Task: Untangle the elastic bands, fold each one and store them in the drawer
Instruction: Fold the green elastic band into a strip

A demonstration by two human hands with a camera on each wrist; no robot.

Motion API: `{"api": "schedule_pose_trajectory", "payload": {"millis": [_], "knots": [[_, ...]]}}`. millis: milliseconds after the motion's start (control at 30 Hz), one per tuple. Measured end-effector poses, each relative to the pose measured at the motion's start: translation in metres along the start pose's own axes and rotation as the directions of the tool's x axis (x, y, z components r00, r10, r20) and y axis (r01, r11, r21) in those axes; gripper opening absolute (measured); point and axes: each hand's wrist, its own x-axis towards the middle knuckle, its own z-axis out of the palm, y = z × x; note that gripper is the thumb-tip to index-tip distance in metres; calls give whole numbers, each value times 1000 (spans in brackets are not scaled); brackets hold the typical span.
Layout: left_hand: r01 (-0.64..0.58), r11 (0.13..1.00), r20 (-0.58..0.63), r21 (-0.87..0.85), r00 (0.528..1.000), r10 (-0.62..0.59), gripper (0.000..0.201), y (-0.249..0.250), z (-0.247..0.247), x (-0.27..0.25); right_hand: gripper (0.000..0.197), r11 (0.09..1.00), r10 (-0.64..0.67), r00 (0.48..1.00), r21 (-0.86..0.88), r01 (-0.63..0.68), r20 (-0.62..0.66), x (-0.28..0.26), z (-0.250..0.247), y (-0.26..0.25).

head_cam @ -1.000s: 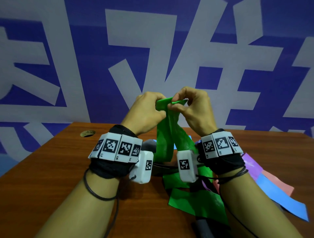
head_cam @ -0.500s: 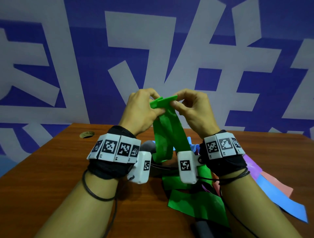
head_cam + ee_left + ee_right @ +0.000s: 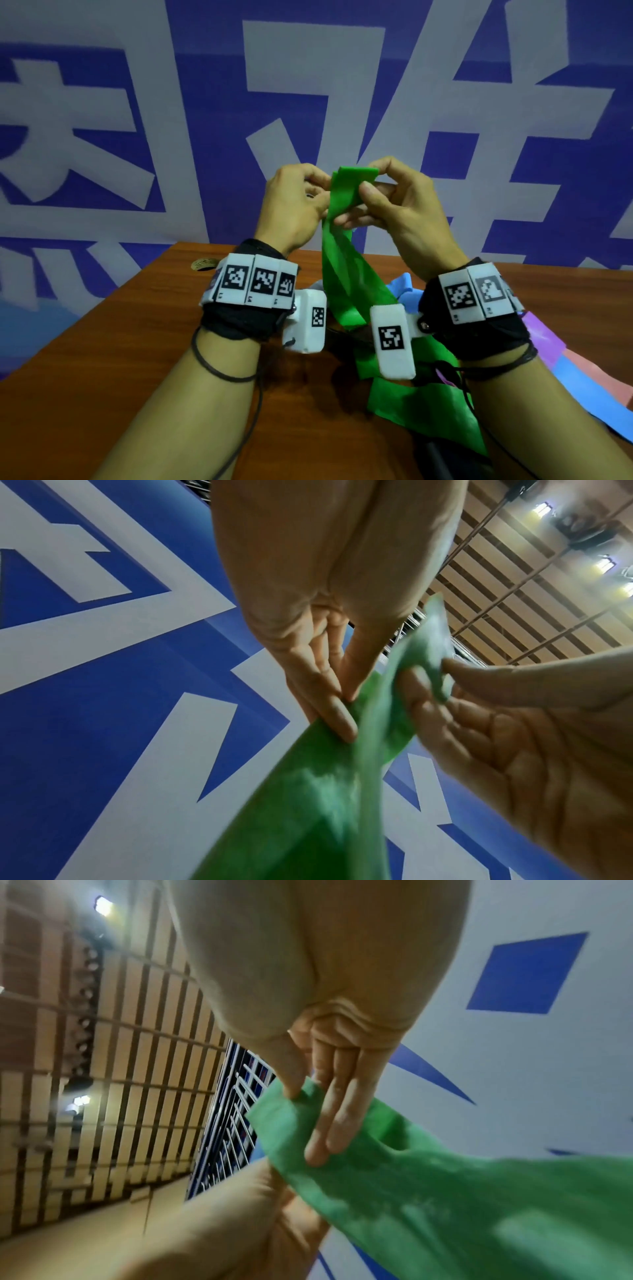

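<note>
On the near part of the wooden table lies the loose end of the green elastic band, beside blue, pink and purple bands on the right. The green band rises to both hands, raised above the table. The left hand pinches its folded top between thumb and fingers; the right hand pinches it too. Far behind is a blue and white banner.
</note>
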Motion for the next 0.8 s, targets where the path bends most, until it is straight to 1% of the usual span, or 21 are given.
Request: {"api": "schedule_pose_trajectory", "payload": {"millis": [100,200,267,367,400,500,567,667,800], "knots": [[2,1000,-21,-30,1000,-2,13,1,-1,-1,15,991,42,999,-123,-46,-35,1,1,7],[14,996,24,-90,1000,-12,14,4,0,-3,10,958,55,995,-277,-74,-78,1,-4,17],[-2,997,74,-78,997,8,11,6,1,-5,8,922,12,992,-382,-59,-124,1,-9,21],[18,996,130,-85,992,-6,8,7,3,-8,8,824,-100,975,-565,-29,-197,3,-14,26],[17,997,143,-78,990,-6,9,7,3,-8,7,811,-110,970,-584,-38,-215,3,-15,27],[21,997,160,-78,987,-8,9,6,4,-8,4,833,-103,962,-550,-56,-254,4,-18,30],[30,996,161,-79,987,-17,6,5,5,-7,5,833,-95,963,-549,-63,-253,4,-18,30],[19,996,158,-91,987,-4,8,3,6,-6,6,854,-85,967,-518,-53,-239,4,-18,29],[8,996,206,-84,978,9,8,0,5,-4,7,885,-68,968,-462,-52,-240,4,-20,30]]}}
